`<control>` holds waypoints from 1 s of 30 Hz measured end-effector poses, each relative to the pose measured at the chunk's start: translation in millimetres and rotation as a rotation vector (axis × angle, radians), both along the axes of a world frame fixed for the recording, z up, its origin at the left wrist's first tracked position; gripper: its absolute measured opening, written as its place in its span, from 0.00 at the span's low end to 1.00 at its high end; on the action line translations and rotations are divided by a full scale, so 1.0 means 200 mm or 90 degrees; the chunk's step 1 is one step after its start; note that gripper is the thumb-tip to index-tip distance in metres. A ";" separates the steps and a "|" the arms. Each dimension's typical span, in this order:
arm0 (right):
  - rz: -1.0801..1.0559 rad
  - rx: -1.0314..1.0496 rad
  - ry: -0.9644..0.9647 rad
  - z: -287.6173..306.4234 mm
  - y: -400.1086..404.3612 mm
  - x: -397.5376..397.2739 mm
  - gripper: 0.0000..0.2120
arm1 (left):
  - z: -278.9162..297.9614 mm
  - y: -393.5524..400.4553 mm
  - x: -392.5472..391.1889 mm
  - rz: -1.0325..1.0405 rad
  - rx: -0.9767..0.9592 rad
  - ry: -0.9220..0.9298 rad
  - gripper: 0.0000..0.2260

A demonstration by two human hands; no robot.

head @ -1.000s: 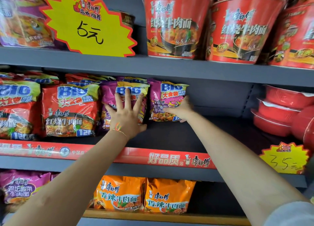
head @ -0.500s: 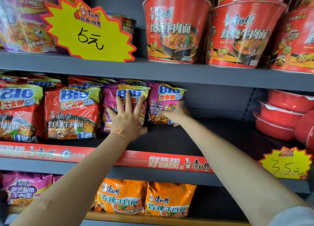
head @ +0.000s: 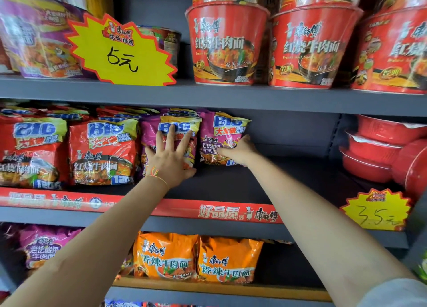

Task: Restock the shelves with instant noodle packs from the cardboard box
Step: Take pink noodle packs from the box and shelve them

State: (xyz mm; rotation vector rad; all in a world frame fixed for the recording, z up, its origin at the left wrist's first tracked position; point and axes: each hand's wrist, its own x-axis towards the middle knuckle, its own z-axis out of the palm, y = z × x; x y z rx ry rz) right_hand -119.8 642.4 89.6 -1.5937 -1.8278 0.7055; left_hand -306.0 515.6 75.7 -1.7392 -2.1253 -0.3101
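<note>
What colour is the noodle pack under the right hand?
Purple, with a blue "BIG" on yellow at the top: the pack under the right hand, head view.

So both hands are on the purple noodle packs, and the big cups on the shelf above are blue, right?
Not quite: the cups on the shelf above are red, not blue, as the head view shows. The left hand and right hand are indeed on the purple noodle packs.

Bright, even light from the front; shelf recesses fall into shadow. Glare streaks the shiny noodle packs (head: 101, 152). Upper left of the frame is blurred; edges bow outward.
</note>
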 end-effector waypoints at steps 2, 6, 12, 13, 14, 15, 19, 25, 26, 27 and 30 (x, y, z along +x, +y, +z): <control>-0.033 0.001 0.009 0.00 -0.03 0.01 0.44 | 0.00 -0.02 -0.01 -0.024 0.017 -0.037 0.44; -0.078 0.116 0.016 0.06 -0.21 0.05 0.33 | 0.02 -0.11 0.00 -0.064 0.066 -0.130 0.35; 0.176 0.286 0.262 0.06 -0.74 -0.08 0.02 | -0.02 -0.54 -0.05 -0.094 0.269 -0.301 0.15; 0.244 0.264 0.272 0.03 -0.83 -0.15 0.04 | -0.06 -0.64 -0.08 -0.088 0.283 -0.322 0.15; 0.308 0.236 0.278 0.01 -0.93 -0.22 0.06 | -0.10 -0.75 -0.14 -0.084 0.292 -0.350 0.15; 0.368 0.208 0.279 -0.02 -1.02 -0.31 0.07 | -0.16 -0.86 -0.20 -0.073 0.296 -0.379 0.14; 0.572 0.110 0.213 -0.21 -1.35 -0.79 0.09 | -0.39 -1.40 -0.57 0.059 0.330 -0.467 0.07; 0.852 -0.012 0.034 -0.62 -2.08 -1.73 0.08 | -0.93 -2.47 -1.17 0.417 0.398 -0.599 0.05; 0.902 -0.018 -0.006 -0.69 -2.24 -1.87 0.09 | -1.01 -2.69 -1.23 0.485 0.425 -0.592 0.04; 0.947 -0.029 -0.044 -0.76 -2.41 -2.02 0.09 | -1.09 -2.91 -1.30 0.557 0.440 -0.576 0.04; 1.066 -0.078 -0.126 -0.96 -2.93 -2.41 0.08 | -1.33 -3.55 -1.45 0.766 0.452 -0.521 0.06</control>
